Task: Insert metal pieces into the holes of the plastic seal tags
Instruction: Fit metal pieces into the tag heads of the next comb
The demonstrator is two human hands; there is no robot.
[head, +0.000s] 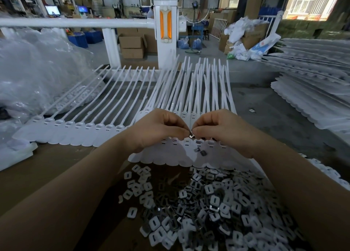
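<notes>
Covering grey worktable (265, 107): seal tags (91, 129).

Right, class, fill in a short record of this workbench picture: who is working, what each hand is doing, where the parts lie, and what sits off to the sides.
worker: a person, bare forearms, seen from a head camera
left hand: fingers curled, pinching a small metal piece
right hand: fingers curled, pinching the same piece
work item: strip of white seal tags under the hands
loose on strip: two dark metal pieces
supply: heap of metal pieces and white plastic caps, nearest the camera
left side: another tag strip; clear plastic bag
right side: stacked tag strips
</notes>
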